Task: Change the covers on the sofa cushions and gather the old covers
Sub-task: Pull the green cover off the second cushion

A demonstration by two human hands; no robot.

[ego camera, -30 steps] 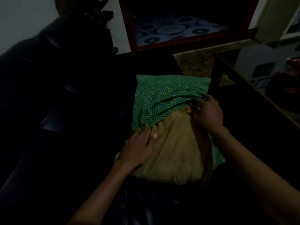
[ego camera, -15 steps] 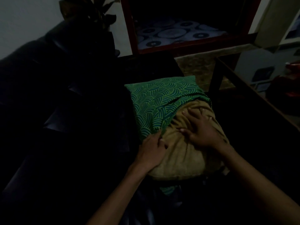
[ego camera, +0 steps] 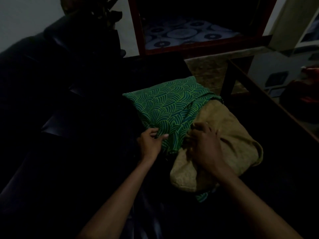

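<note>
**Green cover halfway on or off the tan cushion**

The tan cushion [ego camera: 229, 145] lies on the dark sofa [ego camera: 51, 118], toward the seat's right edge, with the green patterned cover [ego camera: 169, 109] bunched over its far-left part. A scrap of the same green shows under the cushion's near edge, so the cover's lower layer appears to run beneath it. About half of the cushion is bare.

The left hand [ego camera: 151, 144] has its fingers curled tight on the cover's open edge, pinching a fold of cloth between thumb and fingers. The right hand [ego camera: 204, 145] presses down on the bare cushion beside that edge; its fingers are bent into the stuffing, but whether they grip anything cannot be told in this dim light.

Judged from this, 1 cushion is in work, and the step is sliding cover against filling. Whether the cover goes on or comes off cannot be read from this moment alone.

The next move likely calls for holding the cushion firm with 1 hand while the other draws the cloth edge along, keeping both layers even so neither snags on a corner.
</note>
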